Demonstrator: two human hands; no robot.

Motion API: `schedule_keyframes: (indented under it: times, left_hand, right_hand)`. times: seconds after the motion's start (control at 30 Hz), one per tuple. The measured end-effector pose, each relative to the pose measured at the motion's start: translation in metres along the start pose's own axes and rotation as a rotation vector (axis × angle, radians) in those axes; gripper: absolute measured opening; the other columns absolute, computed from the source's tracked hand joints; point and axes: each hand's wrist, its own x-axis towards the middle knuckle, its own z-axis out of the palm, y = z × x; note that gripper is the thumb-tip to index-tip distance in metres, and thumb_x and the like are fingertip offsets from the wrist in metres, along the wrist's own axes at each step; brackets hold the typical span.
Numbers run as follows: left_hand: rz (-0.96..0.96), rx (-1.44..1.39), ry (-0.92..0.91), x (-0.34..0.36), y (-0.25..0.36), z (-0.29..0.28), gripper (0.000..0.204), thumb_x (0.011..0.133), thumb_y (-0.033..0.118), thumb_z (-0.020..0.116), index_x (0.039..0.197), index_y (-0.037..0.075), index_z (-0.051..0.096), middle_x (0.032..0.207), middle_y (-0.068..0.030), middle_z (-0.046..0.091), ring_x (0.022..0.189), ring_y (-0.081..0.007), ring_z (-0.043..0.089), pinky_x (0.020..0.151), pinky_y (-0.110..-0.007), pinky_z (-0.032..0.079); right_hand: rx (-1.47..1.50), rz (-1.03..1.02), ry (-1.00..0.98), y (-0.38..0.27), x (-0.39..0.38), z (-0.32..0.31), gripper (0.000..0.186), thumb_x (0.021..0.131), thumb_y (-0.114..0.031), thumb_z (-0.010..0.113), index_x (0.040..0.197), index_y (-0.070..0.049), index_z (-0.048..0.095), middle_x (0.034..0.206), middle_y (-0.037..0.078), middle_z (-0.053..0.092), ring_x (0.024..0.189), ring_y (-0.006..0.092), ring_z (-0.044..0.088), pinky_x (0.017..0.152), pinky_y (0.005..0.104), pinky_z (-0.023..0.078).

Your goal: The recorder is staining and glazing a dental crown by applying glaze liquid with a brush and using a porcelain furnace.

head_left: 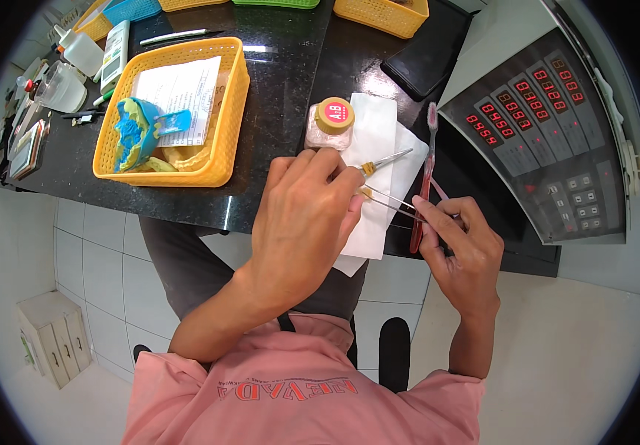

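My left hand (298,222) is curled closed at the front of the counter, its fingertips mostly hidden, beside a small yellow piece (366,191). My right hand (457,256) pinches slim metal tweezers (398,208) pointing left toward that piece. Just above lies a metal tool (390,159) with a yellow part at its left end, on folded white paper towels (372,119). A jar of pale material with a gold lid (327,127) stands behind my left hand. A red-handled toothbrush (427,163) lies just behind my right hand, along the towels' right side.
A yellow basket (231,119) holds papers and a blue-and-yellow molded piece (131,130). A control panel (528,126) with red displays stands at right, a black phone-like slab (416,63) beside it. Bottles (81,52), pens and coloured baskets (379,15) line the counter's back and left.
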Motion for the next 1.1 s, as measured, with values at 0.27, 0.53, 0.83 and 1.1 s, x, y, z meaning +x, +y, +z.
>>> schedule_keyframes:
  times: [0.27, 0.53, 0.83, 1.1]
  left_hand:
    - [-0.006, 0.039, -0.007, 0.0, 0.0018, 0.0019, 0.013, 0.074, 0.007, 0.074, 0.084, 0.007, 0.066, 0.082, -0.0049, 0.059, 0.08, -0.0237, 0.057, 0.076, -0.036, 0.039]
    - [-0.004, 0.038, 0.003, 0.0, 0.0017, 0.002, 0.014, 0.073, 0.006, 0.075, 0.083, 0.007, 0.066, 0.081, -0.0045, 0.059, 0.081, -0.0235, 0.057, 0.077, -0.036, 0.04]
    - [-0.005, 0.039, 0.0, -0.0005, 0.0017, 0.0026, 0.013, 0.073, 0.006, 0.074, 0.083, 0.007, 0.066, 0.081, -0.0041, 0.059, 0.081, -0.0234, 0.058, 0.078, -0.036, 0.04]
    - [-0.004, 0.043, -0.003, -0.0005, 0.0015, 0.0028, 0.012, 0.073, 0.006, 0.074, 0.083, 0.007, 0.066, 0.08, -0.0037, 0.059, 0.08, -0.0232, 0.058, 0.077, -0.036, 0.04]
  right_hand:
    - [0.03, 0.045, 0.003, -0.0013, -0.0014, 0.0024, 0.04, 0.069, 0.006, 0.07, 0.107, -0.005, 0.072, 0.079, 0.003, 0.057, 0.056, 0.0123, 0.055, 0.048, 0.0272, 0.044]
    - [0.043, 0.102, 0.017, -0.0035, -0.005, 0.0001, 0.039, 0.07, 0.007, 0.07, 0.107, -0.005, 0.072, 0.079, 0.004, 0.058, 0.056, 0.0127, 0.056, 0.049, 0.0269, 0.044]
    - [0.052, 0.124, 0.047, -0.001, -0.007, 0.0048, 0.04, 0.07, 0.006, 0.07, 0.108, -0.007, 0.072, 0.08, 0.003, 0.058, 0.056, 0.0127, 0.055, 0.049, 0.0268, 0.044]
    - [0.046, 0.127, 0.05, -0.0025, -0.0056, 0.0055, 0.039, 0.071, 0.006, 0.07, 0.107, -0.007, 0.073, 0.08, 0.003, 0.058, 0.057, 0.0124, 0.055, 0.05, 0.0264, 0.044]
